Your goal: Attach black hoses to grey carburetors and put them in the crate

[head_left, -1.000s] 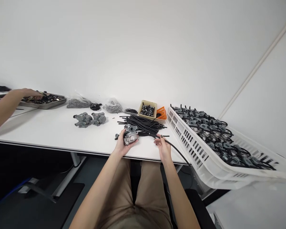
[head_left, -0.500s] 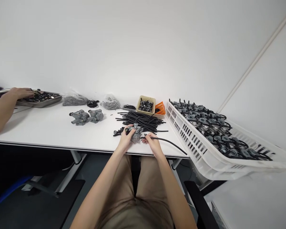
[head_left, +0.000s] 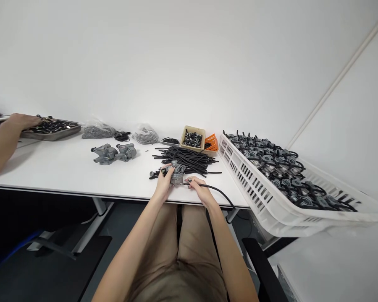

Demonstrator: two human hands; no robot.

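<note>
My left hand [head_left: 164, 181] is closed around a grey metal carburetor [head_left: 177, 173] just above the table's front edge. Pinched in my right hand [head_left: 199, 189] is a black rubber hose [head_left: 219, 191], whose near end points at the carburetor's lower right side; I cannot tell whether they touch. The hose's free end curves right and down over the table edge. Right behind the carburetor lies a pile of black hoses [head_left: 189, 159]. Two more grey carburetors [head_left: 113, 154] sit together on the white table to the left.
A large white crate [head_left: 244, 178] with rows of carburetors stands at the right. Behind the hoses are a beige bin [head_left: 192, 146], an orange basket [head_left: 211, 142] and bags of small parts [head_left: 145, 134]. Another person's hand [head_left: 22, 121] reaches into a metal tray [head_left: 55, 135] at far left.
My left hand and the carburetor have shifted slightly left. The hose in my right hand has moved a little left too, and its free end now bends lower over the table edge.
</note>
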